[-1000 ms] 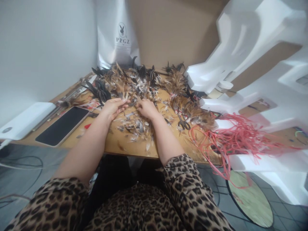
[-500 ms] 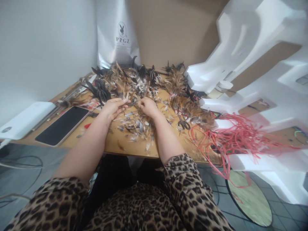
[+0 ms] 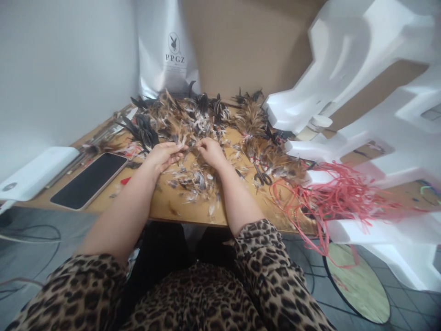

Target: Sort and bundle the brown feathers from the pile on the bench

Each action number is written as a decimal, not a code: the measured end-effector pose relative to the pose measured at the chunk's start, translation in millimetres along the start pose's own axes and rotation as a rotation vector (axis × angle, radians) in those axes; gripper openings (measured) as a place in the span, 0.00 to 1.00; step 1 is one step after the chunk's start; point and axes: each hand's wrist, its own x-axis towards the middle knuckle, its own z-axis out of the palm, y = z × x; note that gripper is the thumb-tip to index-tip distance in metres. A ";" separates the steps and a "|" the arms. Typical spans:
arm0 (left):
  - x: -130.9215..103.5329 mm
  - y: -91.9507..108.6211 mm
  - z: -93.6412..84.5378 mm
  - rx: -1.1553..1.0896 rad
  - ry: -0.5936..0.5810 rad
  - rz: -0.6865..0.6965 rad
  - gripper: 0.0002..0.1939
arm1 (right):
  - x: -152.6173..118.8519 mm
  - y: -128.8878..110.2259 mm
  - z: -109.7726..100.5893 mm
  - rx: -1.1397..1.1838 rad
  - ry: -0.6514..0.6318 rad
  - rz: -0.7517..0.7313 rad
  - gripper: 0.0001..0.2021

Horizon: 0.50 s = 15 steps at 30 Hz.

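My left hand (image 3: pixel 165 155) is closed in a pinch on brown feathers (image 3: pixel 177 133) that rise from its fingertips. Close beside it, my right hand (image 3: pixel 209 151) has its thumb and fingers pinched together at the feathers' lower end; what it grips is too small to make out. Brown, black and white feathers (image 3: pixel 203 120) lie heaped just beyond both hands. Small loose feathers (image 3: pixel 196 181) are scattered on the wooden table (image 3: pixel 186 214) between my forearms. A bunch of dark feathers (image 3: pixel 143 131) lies left of my left hand.
At the left are a phone (image 3: pixel 90 180) and a white power bank (image 3: pixel 39 172). Black-handled scissors (image 3: pixel 262 177) lie right of my right forearm. Tangled red ribbon (image 3: pixel 344 193) hangs over the table's right side, by white foam pieces (image 3: pixel 347 105). A silver bag (image 3: pixel 165 50) stands behind.
My right hand has shifted slightly up and left. The left hand stays almost in place, still pinching the feathers.
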 end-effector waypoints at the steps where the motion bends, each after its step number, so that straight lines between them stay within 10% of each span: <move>1: -0.3 0.3 0.0 -0.017 -0.010 -0.020 0.01 | 0.5 -0.2 0.6 0.036 0.025 -0.007 0.07; 15: 1.7 -1.8 -3.5 -0.249 -0.215 -0.219 0.04 | 11.1 -0.3 9.3 0.462 0.307 0.102 0.06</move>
